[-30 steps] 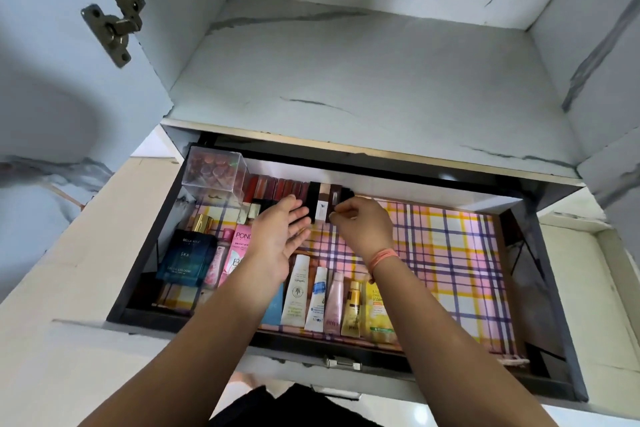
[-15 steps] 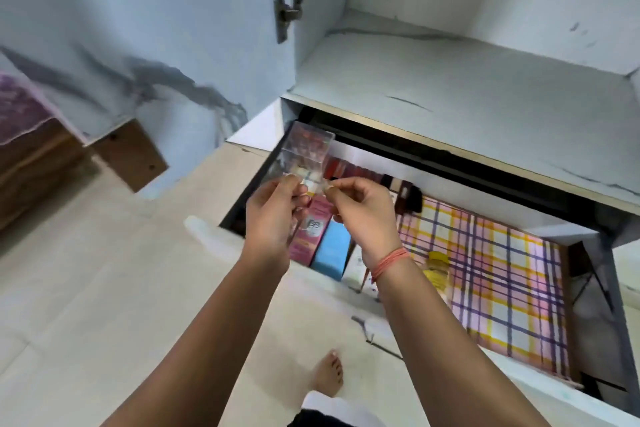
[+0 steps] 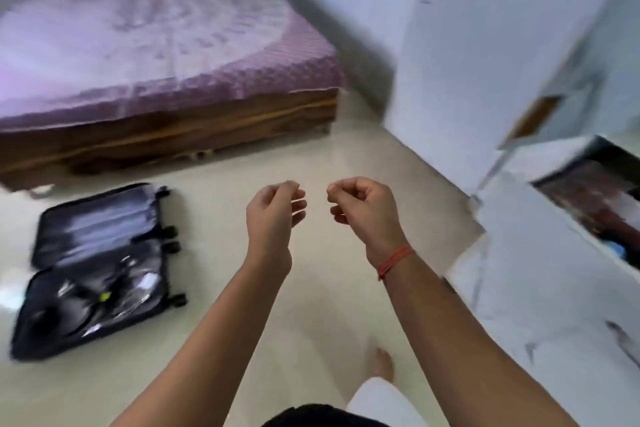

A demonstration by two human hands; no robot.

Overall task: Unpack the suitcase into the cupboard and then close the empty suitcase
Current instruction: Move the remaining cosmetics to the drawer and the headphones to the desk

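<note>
The dark suitcase [image 3: 97, 267] lies open on the floor at the left, wheels toward me. A few small items and straps show in its near half, blurred. My left hand [image 3: 273, 215] and my right hand [image 3: 363, 211] hover side by side in mid air above the bare floor, to the right of the suitcase. Their fingers are loosely curled and I see nothing in either. A red thread circles my right wrist. At the right edge, the cupboard's open drawer [image 3: 595, 204] shows blurred contents.
A bed [image 3: 156, 55] with a purple cover on a wooden base stands behind the suitcase. The pale cupboard door [image 3: 467, 62] stands open at the right. Light floor tiles run between suitcase and cupboard. My bare foot [image 3: 382, 362] is below my hands.
The view has swung left from the drawer to the room and the suitcase. Both hands have left the drawer and now hang in the air over the floor.
</note>
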